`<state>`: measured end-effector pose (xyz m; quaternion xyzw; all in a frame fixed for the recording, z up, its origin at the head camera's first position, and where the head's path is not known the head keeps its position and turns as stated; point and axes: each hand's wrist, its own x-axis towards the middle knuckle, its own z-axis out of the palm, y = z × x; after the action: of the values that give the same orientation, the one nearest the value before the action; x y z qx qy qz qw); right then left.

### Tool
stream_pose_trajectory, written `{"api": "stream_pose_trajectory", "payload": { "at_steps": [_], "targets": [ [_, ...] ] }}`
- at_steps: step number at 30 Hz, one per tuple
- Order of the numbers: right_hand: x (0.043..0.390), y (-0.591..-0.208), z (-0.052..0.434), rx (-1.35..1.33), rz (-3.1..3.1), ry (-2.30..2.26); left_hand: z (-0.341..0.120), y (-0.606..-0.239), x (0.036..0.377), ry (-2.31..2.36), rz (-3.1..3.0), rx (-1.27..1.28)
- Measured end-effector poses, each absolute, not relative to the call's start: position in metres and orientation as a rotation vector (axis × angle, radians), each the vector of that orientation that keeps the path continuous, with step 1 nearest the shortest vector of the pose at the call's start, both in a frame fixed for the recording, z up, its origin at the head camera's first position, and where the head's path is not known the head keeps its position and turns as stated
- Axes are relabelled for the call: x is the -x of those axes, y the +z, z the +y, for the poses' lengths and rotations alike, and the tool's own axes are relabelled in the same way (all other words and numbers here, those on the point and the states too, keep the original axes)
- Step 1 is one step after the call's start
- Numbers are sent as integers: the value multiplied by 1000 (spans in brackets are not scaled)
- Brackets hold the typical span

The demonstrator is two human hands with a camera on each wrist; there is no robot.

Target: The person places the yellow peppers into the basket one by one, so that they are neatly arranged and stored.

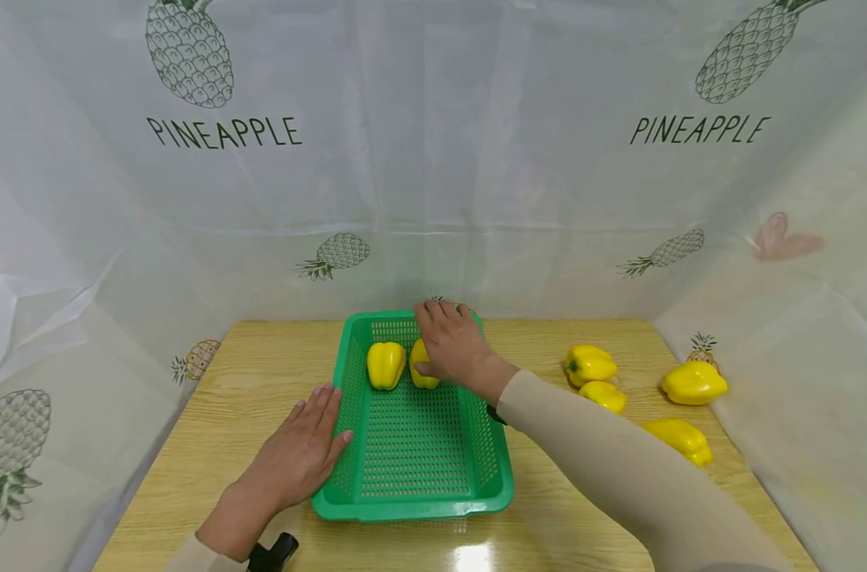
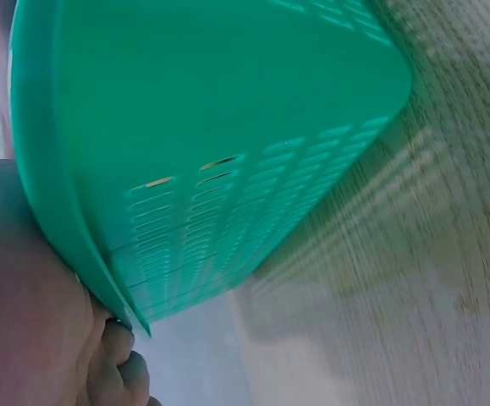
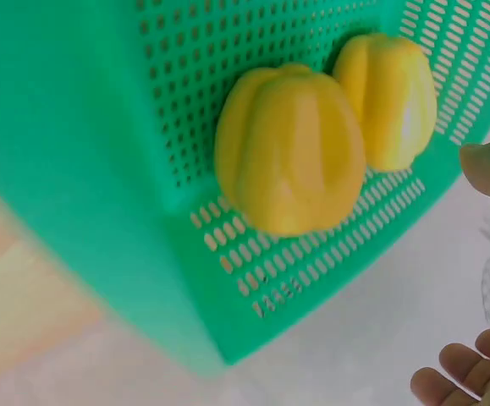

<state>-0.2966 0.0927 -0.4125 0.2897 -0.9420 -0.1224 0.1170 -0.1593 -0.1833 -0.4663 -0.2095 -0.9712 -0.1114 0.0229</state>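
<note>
Peppers sat in the green basket (image 1: 490, 469) by the worktop's (image 1: 211, 429) far edge. I saw the right hand (image 1: 453, 343) over one pepper (image 1: 422, 367) (grip unclear, I cannot tell), the second pepper (image 1: 385, 365) just beside; the left hand (image 1: 299, 453) lay flat, fingers straight, against the basket's left rim.

Yellow peppers (image 1: 386, 365), green perforated basket (image 1: 412, 445)

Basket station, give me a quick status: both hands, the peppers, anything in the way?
Left hand flat against green basket rim. Right hand over one of two yellow peppers inside, grip unclear. Four more peppers loose on table, nothing in the way.
</note>
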Motion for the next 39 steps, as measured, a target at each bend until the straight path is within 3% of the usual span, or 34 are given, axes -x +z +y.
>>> {"api": "stream_pose_trajectory", "payload": {
  "at_steps": [14, 28, 39],
  "targets": [
    [281, -408, 177, -744, -2583, -183, -184, -467, 159, -333, -3015, 644],
    [253, -437, 303, -551, -2614, -17, -183, -471, 157, -345, -2984, 636],
    [217, -474, 361, -527, -2713, -13, -183, -470, 158, -335, -2965, 641]
  ]
}}
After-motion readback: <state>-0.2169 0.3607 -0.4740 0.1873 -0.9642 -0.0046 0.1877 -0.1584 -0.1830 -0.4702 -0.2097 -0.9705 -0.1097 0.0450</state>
